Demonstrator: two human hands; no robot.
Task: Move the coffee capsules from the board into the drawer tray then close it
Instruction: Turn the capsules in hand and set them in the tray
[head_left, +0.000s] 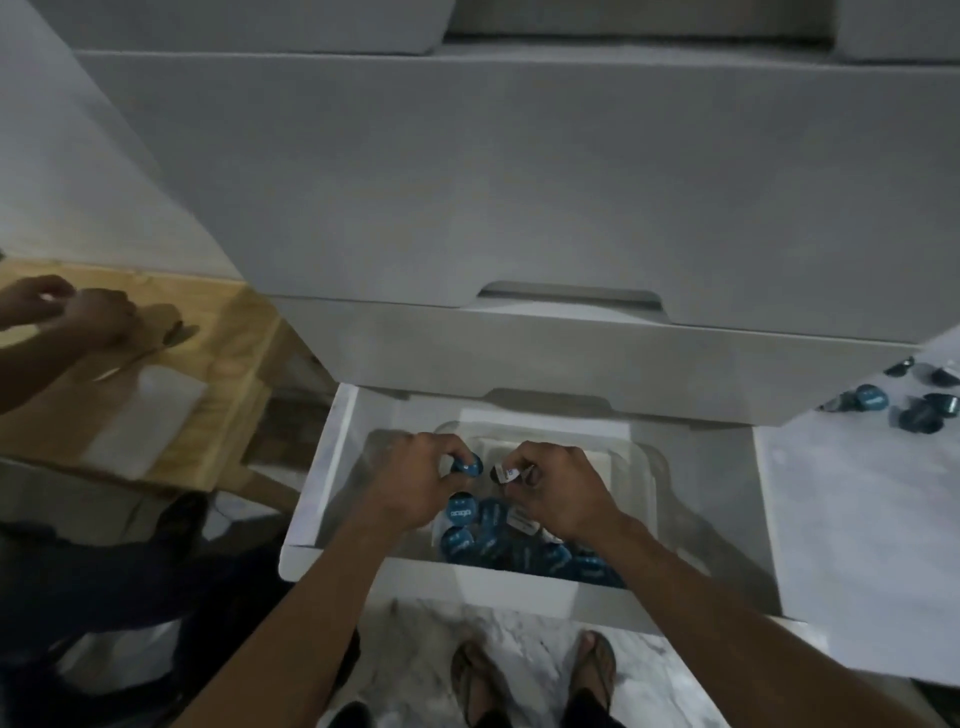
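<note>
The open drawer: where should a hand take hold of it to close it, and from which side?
Press the drawer's white front panel from the person's side, pushing toward the cabinet. The panel is broad and flat and faces outward. Both the left hand and right hand hold capsules now.

I'm looking at glossy blue foil lids on the capsules (462, 512) lying in a clear plastic tray (641, 467). The drawer (332, 467) is showing smooth matt white, the board (857, 519) marbled

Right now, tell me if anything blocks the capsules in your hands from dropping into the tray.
Nothing visible does. The left hand and right hand each hold a capsule directly over the open tray, above the capsules already lying inside.
</note>
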